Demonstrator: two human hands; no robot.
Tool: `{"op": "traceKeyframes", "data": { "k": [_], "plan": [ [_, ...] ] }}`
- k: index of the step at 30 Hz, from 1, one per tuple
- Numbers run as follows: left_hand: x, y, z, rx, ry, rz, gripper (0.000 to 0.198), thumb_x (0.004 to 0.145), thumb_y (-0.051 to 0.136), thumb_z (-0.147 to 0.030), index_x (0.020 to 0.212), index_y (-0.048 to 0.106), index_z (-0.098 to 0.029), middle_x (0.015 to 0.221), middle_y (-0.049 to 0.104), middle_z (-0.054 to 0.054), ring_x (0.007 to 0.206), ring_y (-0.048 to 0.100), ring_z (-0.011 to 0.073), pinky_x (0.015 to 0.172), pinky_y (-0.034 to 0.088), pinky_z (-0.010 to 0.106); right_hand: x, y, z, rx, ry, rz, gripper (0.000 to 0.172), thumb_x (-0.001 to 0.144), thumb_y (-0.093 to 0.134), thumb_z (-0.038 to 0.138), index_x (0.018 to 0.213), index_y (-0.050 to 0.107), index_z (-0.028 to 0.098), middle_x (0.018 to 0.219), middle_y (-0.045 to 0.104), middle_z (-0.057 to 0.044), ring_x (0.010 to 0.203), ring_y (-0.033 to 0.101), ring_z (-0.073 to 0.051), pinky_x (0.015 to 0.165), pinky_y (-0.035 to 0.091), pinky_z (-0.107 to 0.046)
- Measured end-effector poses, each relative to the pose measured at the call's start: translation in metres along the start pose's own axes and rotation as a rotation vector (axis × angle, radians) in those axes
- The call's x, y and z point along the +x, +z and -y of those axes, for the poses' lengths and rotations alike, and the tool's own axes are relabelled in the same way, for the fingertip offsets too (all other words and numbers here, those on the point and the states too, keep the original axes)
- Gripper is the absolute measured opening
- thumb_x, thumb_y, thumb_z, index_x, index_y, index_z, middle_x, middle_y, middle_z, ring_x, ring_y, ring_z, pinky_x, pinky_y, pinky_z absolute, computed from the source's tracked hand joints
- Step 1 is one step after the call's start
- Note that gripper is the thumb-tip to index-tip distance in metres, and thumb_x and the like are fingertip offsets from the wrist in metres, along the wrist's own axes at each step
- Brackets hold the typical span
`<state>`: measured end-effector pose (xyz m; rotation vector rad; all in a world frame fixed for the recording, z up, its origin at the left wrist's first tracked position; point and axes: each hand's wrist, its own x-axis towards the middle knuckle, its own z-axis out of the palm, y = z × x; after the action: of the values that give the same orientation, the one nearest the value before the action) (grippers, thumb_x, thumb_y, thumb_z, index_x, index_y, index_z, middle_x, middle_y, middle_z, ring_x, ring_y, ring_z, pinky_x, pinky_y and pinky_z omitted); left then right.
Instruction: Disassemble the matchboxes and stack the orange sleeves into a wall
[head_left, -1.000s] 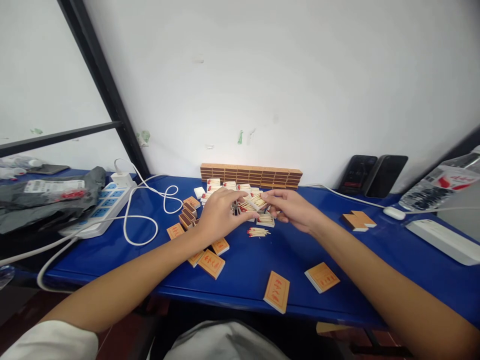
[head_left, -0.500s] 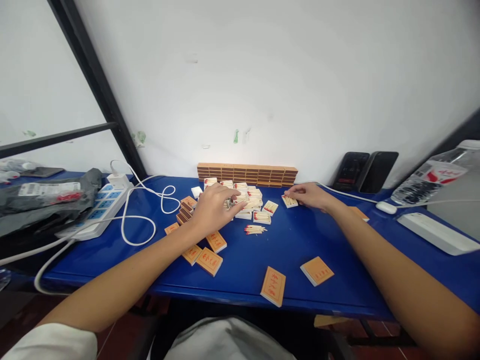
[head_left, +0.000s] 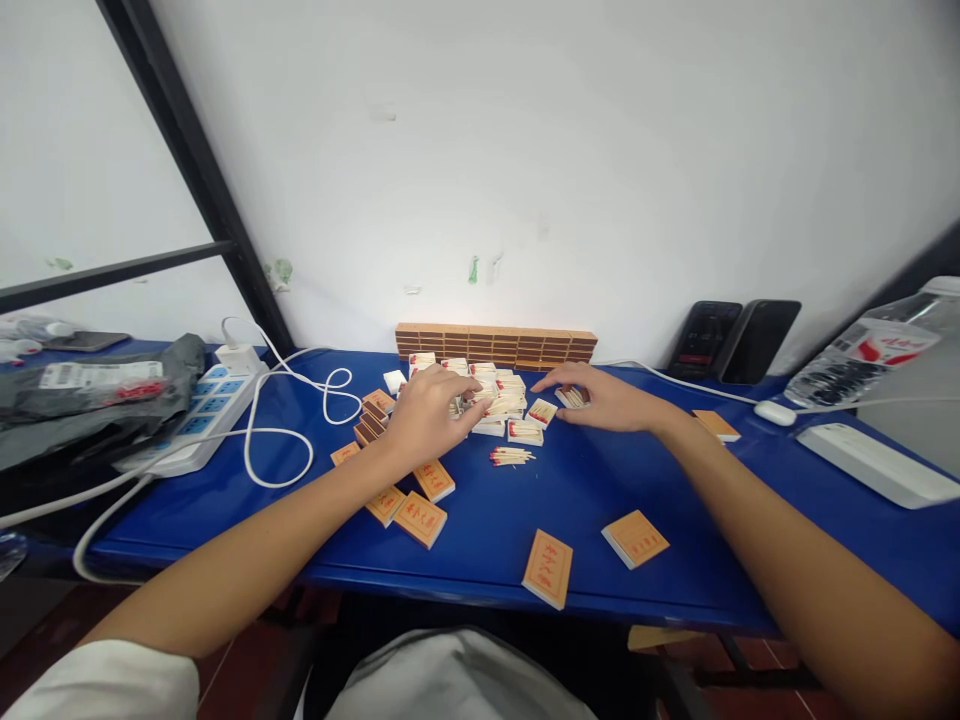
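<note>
My left hand (head_left: 429, 417) rests palm down on a heap of open match trays (head_left: 501, 400) on the blue table (head_left: 525, 520), its fingers curled over the trays. My right hand (head_left: 604, 398) lies just right of the heap with fingers stretched out flat, covering one filled tray (head_left: 571, 396). A small loose bundle of matches (head_left: 511, 457) lies in front of the heap. Orange matchbox sleeves (head_left: 422, 518) are scattered near my left wrist, and two more boxes (head_left: 549, 568) (head_left: 635, 538) lie near the front edge.
A long row of stacked matchboxes (head_left: 496, 345) lines the wall. A white power strip (head_left: 196, 415) with looping white cables (head_left: 279, 430) sits at left beside a grey bag (head_left: 97, 395). Two phones (head_left: 739, 340), a water bottle (head_left: 870, 365) and a white flat device (head_left: 874, 465) stand at right.
My right hand carried a filled tray from the heap out to the right, set it down, and now lies flat over it, drawn back slightly left. My left hand stayed on the heap.
</note>
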<state>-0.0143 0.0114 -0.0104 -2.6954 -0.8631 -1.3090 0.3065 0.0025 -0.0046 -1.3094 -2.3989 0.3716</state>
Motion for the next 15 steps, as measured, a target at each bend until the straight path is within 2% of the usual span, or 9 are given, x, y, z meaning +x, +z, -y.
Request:
{"op": "traceKeyframes", "data": {
  "k": [3,6,12,15],
  "plan": [
    [0.0002,0.0000,-0.0001,0.000,0.004,-0.002,0.014,0.097,0.071,-0.033,0.096,0.078,-0.020,0.091,0.080,0.005,0.089,0.072,0.0253,0.082,0.055,0.042,0.0004,0.0017,0.0096,-0.038,0.006,0.050,0.044,0.084,0.071,0.044,0.123,0.075,0.027,0.125,0.070,-0.010,0.116,0.060,-0.032,0.101,0.047,-0.047],
    [0.0004,0.0002,0.0001,0.000,0.004,0.002,0.014,0.097,0.070,-0.032,0.095,0.078,-0.021,0.091,0.080,0.005,0.088,0.071,0.0248,0.082,0.055,0.042,-0.0003,0.0028,0.0112,-0.088,0.078,0.070,0.041,0.081,0.073,0.051,0.113,0.076,0.025,0.118,0.070,-0.011,0.113,0.060,-0.033,0.098,0.048,-0.046],
    [0.0002,0.0006,0.0005,-0.005,0.015,-0.011,0.015,0.098,0.068,-0.031,0.094,0.078,-0.020,0.089,0.080,0.004,0.087,0.071,0.0244,0.082,0.054,0.042,-0.0020,0.0035,0.0049,-0.265,0.211,0.020,0.042,0.076,0.074,0.062,0.089,0.070,0.022,0.103,0.071,-0.012,0.109,0.060,-0.035,0.091,0.048,-0.043],
    [0.0001,0.0004,0.0003,-0.001,0.010,0.000,0.015,0.098,0.067,-0.031,0.095,0.078,-0.021,0.089,0.080,0.004,0.087,0.070,0.0245,0.081,0.054,0.042,-0.0017,0.0054,0.0041,-0.375,0.268,-0.004,0.047,0.076,0.072,0.067,0.086,0.066,0.021,0.100,0.071,-0.014,0.105,0.062,-0.035,0.085,0.048,-0.041]
  ]
}}
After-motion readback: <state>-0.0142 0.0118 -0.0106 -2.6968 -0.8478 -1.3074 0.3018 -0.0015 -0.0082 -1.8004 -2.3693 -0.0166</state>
